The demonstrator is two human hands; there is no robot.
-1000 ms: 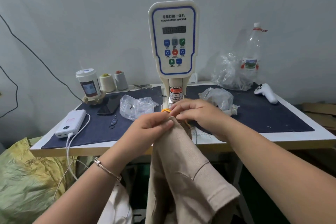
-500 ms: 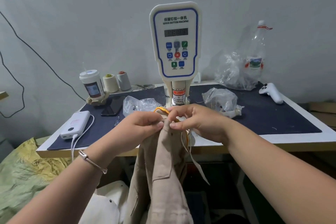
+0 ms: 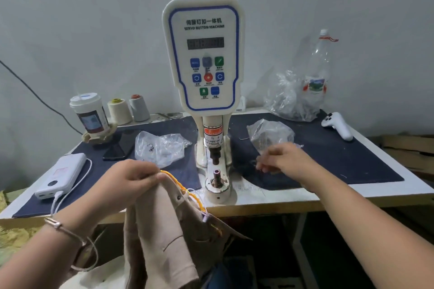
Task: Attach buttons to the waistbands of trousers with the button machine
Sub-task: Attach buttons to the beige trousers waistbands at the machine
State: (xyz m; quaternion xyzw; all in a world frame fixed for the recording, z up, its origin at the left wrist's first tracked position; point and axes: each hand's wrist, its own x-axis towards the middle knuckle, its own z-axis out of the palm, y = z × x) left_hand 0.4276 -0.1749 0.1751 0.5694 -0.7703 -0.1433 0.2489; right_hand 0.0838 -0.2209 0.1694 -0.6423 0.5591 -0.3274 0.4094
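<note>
Beige cotton trousers hang off the front edge of the table, the waistband bunched at the top, a small dark stud showing on the cloth and a twisted orange cord looping out of the folds. The left hand has them, fingers curled tight round the top of the waistband, cloth draping straight down below the fist and across the forearm. Just right of that hand stands the white servo button machine with the blue-edged control panel, its metal die post bare, between the two hands. The right hand is out on the far side of the machine, well apart from the trousers, over the dark blue mat, fingers bent down toward a crumpled clear plastic bag just beyond the fingertips; whether it pinches anything cannot be told, the fingers blur. Beyond the left hand lies another clear plastic bag with small pieces inside, and to that hand's left a white power bank with its cable.
</note>
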